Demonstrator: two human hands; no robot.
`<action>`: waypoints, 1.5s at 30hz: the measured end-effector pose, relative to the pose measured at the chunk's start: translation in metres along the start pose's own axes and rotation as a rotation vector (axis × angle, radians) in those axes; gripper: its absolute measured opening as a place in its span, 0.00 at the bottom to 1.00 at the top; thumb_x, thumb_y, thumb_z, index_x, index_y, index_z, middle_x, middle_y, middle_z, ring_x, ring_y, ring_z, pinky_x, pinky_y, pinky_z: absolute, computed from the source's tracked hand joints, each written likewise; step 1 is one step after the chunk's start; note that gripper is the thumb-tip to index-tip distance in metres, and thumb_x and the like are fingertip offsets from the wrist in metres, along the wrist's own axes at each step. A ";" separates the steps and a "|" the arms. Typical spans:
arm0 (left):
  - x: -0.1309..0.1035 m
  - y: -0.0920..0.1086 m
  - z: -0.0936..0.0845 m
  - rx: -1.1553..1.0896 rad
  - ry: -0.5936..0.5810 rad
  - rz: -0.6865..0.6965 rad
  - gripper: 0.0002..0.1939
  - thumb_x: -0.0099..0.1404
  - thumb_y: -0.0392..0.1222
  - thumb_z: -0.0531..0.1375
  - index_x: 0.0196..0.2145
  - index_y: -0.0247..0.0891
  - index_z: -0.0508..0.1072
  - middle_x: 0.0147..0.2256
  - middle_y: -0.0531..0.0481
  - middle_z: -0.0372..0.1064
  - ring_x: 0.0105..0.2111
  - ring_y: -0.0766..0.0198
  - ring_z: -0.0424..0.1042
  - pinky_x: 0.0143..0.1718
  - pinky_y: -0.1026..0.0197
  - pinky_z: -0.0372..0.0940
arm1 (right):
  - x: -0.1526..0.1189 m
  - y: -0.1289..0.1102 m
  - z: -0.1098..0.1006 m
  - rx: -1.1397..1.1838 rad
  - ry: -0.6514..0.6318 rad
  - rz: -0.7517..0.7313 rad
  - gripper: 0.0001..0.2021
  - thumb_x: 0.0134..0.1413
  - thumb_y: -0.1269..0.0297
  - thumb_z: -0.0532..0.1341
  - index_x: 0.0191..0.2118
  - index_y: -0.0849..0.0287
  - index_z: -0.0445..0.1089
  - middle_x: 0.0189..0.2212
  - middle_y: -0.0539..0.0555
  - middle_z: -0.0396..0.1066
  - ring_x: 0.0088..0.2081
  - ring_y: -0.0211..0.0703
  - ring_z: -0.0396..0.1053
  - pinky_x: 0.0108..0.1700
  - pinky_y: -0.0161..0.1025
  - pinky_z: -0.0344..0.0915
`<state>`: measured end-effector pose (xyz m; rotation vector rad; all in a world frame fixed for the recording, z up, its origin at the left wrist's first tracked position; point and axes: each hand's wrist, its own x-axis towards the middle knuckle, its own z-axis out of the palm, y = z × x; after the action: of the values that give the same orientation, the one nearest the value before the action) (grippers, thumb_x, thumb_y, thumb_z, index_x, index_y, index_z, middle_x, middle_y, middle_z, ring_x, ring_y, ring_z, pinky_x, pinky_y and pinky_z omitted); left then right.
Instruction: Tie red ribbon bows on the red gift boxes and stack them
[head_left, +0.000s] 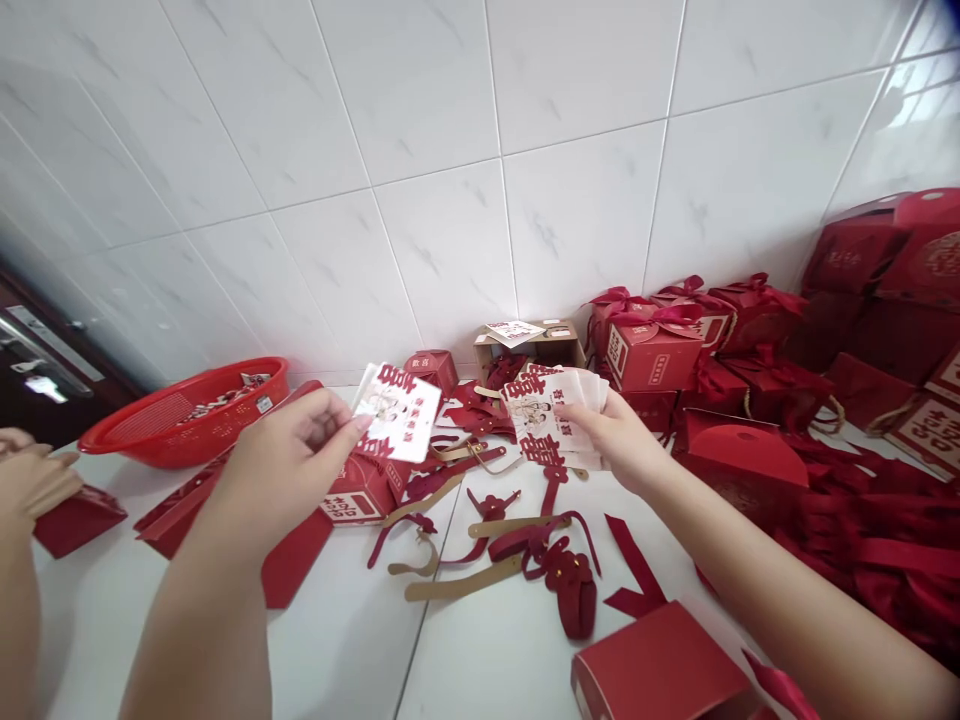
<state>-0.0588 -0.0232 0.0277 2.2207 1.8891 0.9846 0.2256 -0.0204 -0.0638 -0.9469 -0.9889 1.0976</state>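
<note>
My left hand [292, 465] pinches a small set of white cards [405, 420] printed with red characters and a drawn couple. In my right hand [622, 440] is a fanned stack of matching cards [551, 412], its printed faces turned toward me. A gap separates the two sets. Below them, dark red flower-shaped straps [570, 585] and tan strips [465, 580] lie scattered on the white tabletop. Just behind the left-hand cards stands a red printed box [364, 495].
A red plastic basket [187, 405] sits at the left, near another person's hands [37, 480] on a red box. Ribbon-tied gift boxes [652, 350] are stacked at right. An open carton [562, 345] stands against the tiled wall; a red box [664, 665] lies in front.
</note>
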 end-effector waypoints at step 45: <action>0.016 0.045 0.178 -0.515 -0.526 0.368 0.24 0.53 0.31 0.54 0.49 0.39 0.66 0.51 0.43 0.67 0.53 0.54 0.66 0.54 0.50 0.61 | -0.041 0.065 -0.059 -0.111 0.038 -0.091 0.24 0.41 0.61 0.71 0.45 0.57 0.63 0.41 0.54 0.72 0.40 0.44 0.71 0.44 0.41 0.69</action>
<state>0.0696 0.0420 -0.0869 2.2313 0.9112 0.7082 0.2590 -0.0545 -0.1488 -0.9993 -1.0605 0.9536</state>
